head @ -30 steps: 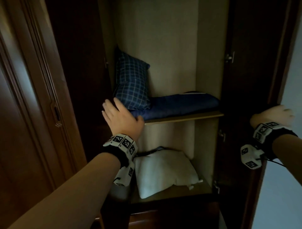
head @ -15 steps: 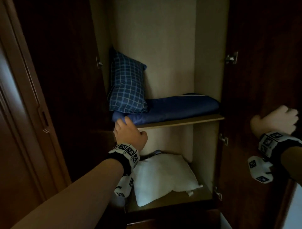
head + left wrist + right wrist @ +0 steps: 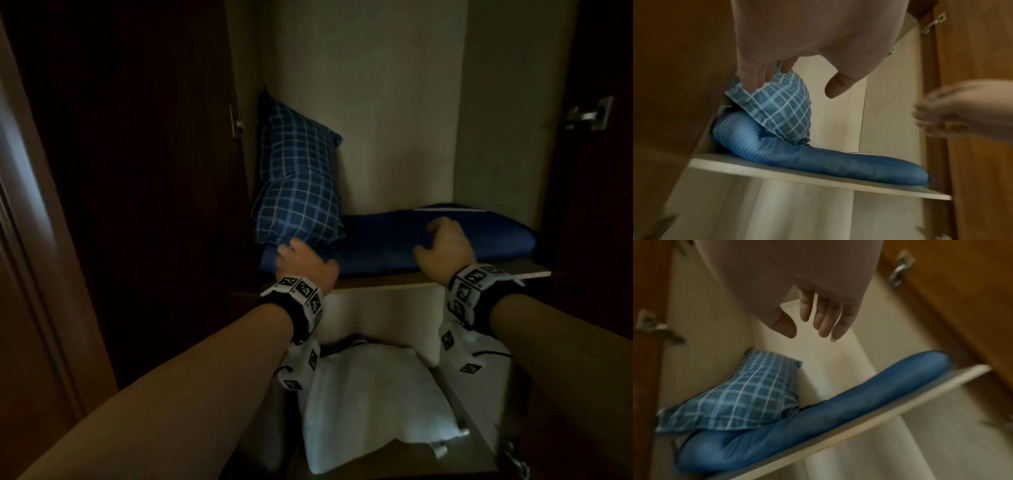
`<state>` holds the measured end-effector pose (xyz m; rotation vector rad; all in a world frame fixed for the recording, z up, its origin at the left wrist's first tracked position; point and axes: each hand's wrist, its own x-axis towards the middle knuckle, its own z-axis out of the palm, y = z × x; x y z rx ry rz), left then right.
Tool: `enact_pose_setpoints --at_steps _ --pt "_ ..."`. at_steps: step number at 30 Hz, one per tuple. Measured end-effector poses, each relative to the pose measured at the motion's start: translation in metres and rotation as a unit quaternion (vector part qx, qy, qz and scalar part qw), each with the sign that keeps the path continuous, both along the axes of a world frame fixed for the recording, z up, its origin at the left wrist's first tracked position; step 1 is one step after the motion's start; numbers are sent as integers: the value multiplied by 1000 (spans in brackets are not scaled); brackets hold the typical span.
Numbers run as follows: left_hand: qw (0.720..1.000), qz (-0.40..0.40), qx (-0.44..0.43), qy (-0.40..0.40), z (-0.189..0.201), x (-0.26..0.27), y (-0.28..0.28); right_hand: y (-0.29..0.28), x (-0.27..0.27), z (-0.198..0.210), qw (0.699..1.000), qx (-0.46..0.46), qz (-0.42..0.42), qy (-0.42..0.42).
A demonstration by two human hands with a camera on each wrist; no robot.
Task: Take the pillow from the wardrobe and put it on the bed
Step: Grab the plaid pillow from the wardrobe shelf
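Note:
A blue plaid pillow (image 3: 298, 178) stands on the wardrobe's upper shelf (image 3: 411, 281), leaning on the left wall, its foot on a flat dark-blue cushion (image 3: 479, 236). My left hand (image 3: 301, 263) is at the pillow's lower front corner. In the left wrist view its straight fingers (image 3: 756, 78) touch the pillow (image 3: 781, 110) near the left wall, thumb held apart. My right hand (image 3: 445, 250) hovers in front of the cushion with relaxed fingers (image 3: 826, 321) and holds nothing; pillow (image 3: 748, 394) and cushion (image 3: 838, 410) lie below it.
A white pillow (image 3: 373, 404) lies on the lower shelf under my wrists. Dark wooden doors stand open on the left (image 3: 137, 171) and right (image 3: 599, 205), with a metal hinge (image 3: 589, 114) on the right one. The wardrobe's pale back wall (image 3: 376, 102) is close behind the pillow.
My left hand has risen from the shelf edge to the plaid pillow's lower corner. My right hand has left the right door and come in front of the blue cushion. The view has moved closer.

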<state>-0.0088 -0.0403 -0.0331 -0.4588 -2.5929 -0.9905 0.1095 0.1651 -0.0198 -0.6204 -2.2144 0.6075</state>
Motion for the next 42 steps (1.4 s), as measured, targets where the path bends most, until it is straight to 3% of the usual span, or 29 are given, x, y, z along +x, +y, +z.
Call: enact_pose_setpoints --at_steps 8,12,17,22,25,28,32,37,40,42 --pt "991 23 -63 118 15 -92 44 21 -131 11 984 102 130 -62" --pt "981 79 -104 140 33 -141 63 33 -188 30 965 178 176 -73" --pt "970 184 -106 114 47 -189 75 17 -261 66 892 376 240 -81" --pt "958 250 -103 94 51 -228 80 -5 -324 100 813 500 234 -187" --pt "969 209 -116 63 54 -236 80 -4 -350 109 776 539 218 -246" --pt "988 119 -89 44 63 -251 81 5 -360 111 764 550 213 -260" --pt "985 42 -114 122 76 -249 86 25 -354 125 760 573 208 -226" --pt "919 -57 -215 325 73 -233 87 40 -339 156 718 645 182 -189" --pt "877 -93 -256 396 71 -226 84 36 -329 172 678 686 158 -213" --pt "864 -102 -275 410 72 -221 78 34 -323 176 660 697 144 -241"
